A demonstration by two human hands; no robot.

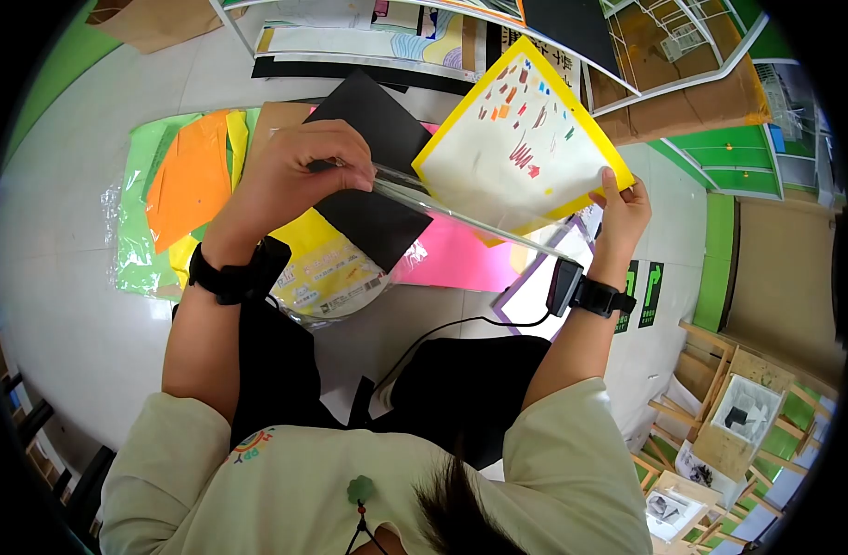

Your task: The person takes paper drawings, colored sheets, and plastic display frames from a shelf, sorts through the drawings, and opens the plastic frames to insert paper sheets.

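My left hand (317,171) is closed in a pinch on one end of the rim of a clear plastic sleeve (470,220). The rim stretches slantwise toward my right wrist. My right hand (623,211) grips the lower right corner of a yellow-bordered drawing (526,139), its thumb on the front. Small coloured marks and a red scribble cover part of the drawing's white middle. Part of the sleeve overlaps the drawing's lower edge; how far the drawing sits inside it I cannot tell. Below the hands lie a black sheet (368,120) and a pink sheet (461,254).
Orange paper (188,180) and green paper (132,231) lie on the floor at left, beside a plastic-wrapped yellow pack (327,268). A white-framed rack (618,102) stands at the upper right. Wooden easels (711,416) are at lower right. A cable (442,326) hangs from my right wrist.
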